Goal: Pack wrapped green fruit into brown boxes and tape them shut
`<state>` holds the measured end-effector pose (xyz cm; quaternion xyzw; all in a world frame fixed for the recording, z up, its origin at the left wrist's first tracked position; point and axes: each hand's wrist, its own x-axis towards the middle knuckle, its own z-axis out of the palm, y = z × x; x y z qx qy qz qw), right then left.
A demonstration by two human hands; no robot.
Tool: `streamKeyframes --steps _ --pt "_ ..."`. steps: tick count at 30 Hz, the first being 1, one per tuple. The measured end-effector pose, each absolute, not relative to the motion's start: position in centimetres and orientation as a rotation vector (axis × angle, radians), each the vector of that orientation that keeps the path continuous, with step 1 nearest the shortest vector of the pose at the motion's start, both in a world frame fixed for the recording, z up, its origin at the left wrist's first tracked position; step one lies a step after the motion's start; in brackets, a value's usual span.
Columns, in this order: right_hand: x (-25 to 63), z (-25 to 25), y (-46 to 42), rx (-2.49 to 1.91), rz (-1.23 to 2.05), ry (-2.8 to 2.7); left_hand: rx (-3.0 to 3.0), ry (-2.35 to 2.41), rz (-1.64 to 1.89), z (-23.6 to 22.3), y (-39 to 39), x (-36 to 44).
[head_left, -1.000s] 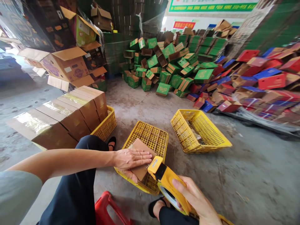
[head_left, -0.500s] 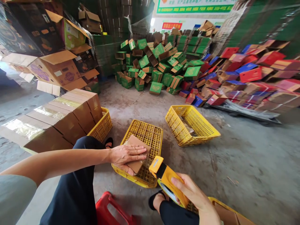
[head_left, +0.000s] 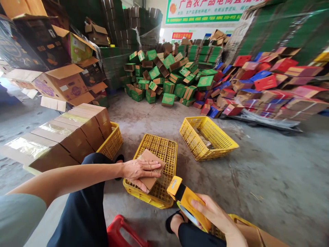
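1. Head view, landmark: the gridded yellow crate (head_left: pixel 164 147) stands on the floor between the person's feet, its flat, holed face up.
2. On the near half of that crate lies the small carton (head_left: pixel 150 181), directly beneath the left hand (head_left: pixel 138 170).
3. The left hand is spread flat across the carton's top, fingers extended and thumb at the near side, pressing rather than gripping.
4. Right of the crate's near end, the right hand (head_left: pixel 210 211) is curled around the yellow tape dispenser (head_left: pixel 195 202), whose head points toward the carton but stays apart from it.
5. Left of the crate stands a row of taped cartons (head_left: pixel 77 133); to its right, an upright yellow basket (head_left: pixel 226 137); on its near side, a red stool (head_left: pixel 119 230).
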<state>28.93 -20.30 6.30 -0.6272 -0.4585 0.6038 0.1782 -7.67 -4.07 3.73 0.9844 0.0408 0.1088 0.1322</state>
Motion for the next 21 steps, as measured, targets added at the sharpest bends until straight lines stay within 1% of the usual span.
streamKeyframes --steps 3,7,12,14,21 --pt "29.1 6.3 -21.0 -1.804 1.705 -1.228 2.874 0.124 0.315 3.5 -4.1 -7.7" --pt "28.7 6.4 -21.2 -1.827 1.751 -1.282 2.888 0.136 0.309 3.5 -4.3 -7.9" --pt "27.7 5.8 -20.8 -1.864 1.553 -1.394 2.914 0.127 0.272 4.6 -5.1 -7.5" --pt "27.3 5.2 -20.5 -1.859 1.561 -1.417 2.921 0.114 0.241 5.1 -5.6 -6.8" --pt "26.6 4.2 -19.8 -1.840 1.627 -1.444 2.862 -0.175 0.180 5.3 -6.1 -5.0"
